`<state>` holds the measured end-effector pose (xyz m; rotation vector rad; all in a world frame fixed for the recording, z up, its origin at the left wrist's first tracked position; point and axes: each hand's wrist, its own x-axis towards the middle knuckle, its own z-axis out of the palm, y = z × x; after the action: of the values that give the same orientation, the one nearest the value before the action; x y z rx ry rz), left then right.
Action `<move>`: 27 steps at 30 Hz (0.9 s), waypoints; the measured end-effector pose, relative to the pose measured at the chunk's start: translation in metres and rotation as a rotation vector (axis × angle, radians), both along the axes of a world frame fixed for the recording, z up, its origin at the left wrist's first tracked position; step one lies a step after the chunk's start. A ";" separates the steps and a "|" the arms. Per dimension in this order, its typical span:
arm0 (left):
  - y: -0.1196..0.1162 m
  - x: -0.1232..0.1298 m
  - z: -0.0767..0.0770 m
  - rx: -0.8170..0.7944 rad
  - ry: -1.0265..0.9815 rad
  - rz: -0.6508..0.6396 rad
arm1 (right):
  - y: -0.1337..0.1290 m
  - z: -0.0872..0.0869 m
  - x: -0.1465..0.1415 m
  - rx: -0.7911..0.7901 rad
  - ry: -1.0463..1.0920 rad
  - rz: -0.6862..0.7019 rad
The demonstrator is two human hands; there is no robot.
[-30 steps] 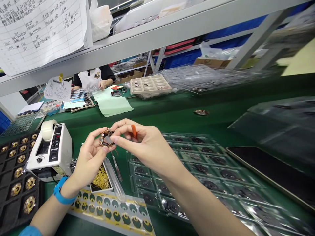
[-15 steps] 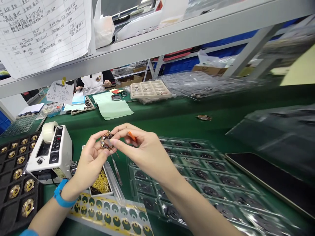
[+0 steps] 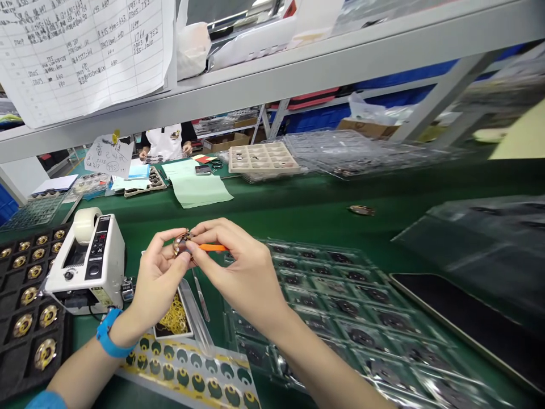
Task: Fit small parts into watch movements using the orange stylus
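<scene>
Between my two hands is a small round metal part (image 3: 180,243), tilted, its rim gripped by the fingers of my left hand (image 3: 159,278). My right hand (image 3: 236,264) pinches an orange stick-like tool (image 3: 213,247), its tip hidden by the fingers close to the part. Below the hands lie a white box of yellow loops (image 3: 174,318), metal tweezers (image 3: 200,295) and a sheet of green and yellow stickers (image 3: 191,369). To their right, a clear tray (image 3: 340,307) holds dark round parts.
A white tape dispenser (image 3: 87,264) and a black tray (image 3: 25,295) of gold round parts stand at left. At right lies a dark flat device (image 3: 460,329). One loose part (image 3: 361,210) sits on the green table. Beyond a grey shelf beam (image 3: 272,85), a person (image 3: 166,145) is seated.
The orange tool has swung to lie nearly level, pointing at the round part. My right fingers have closed in around it, and the part is tilted more. The view has shifted slightly.
</scene>
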<state>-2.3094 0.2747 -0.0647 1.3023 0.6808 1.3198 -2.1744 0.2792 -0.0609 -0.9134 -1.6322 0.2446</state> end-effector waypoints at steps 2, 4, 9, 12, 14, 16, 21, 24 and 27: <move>0.001 0.001 -0.001 -0.007 -0.011 0.041 | -0.001 -0.003 -0.003 0.039 -0.036 -0.022; 0.002 0.002 -0.003 -0.002 -0.021 0.065 | 0.000 -0.007 -0.007 0.088 -0.054 -0.047; 0.005 0.001 -0.004 0.016 -0.051 0.082 | 0.004 -0.016 -0.009 0.108 0.008 -0.133; 0.004 0.000 -0.004 0.029 -0.047 0.086 | 0.006 -0.013 -0.006 0.006 -0.013 -0.068; 0.003 0.000 -0.005 0.039 -0.038 0.089 | 0.007 -0.009 -0.004 -0.048 -0.038 0.026; 0.002 0.001 -0.007 0.049 -0.029 0.093 | 0.007 -0.006 -0.002 -0.062 -0.050 0.089; 0.003 0.003 -0.011 0.073 0.006 0.097 | 0.006 -0.003 0.000 -0.027 -0.052 0.124; 0.009 -0.002 -0.010 0.110 0.143 0.094 | 0.008 -0.004 0.003 0.011 -0.090 0.101; 0.016 -0.012 -0.007 0.307 0.472 0.164 | 0.010 -0.007 0.007 0.135 -0.286 0.011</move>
<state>-2.3216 0.2908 -0.0713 1.8734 0.9503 1.2909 -2.1673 0.2891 -0.0676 -0.8652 -1.8919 0.0099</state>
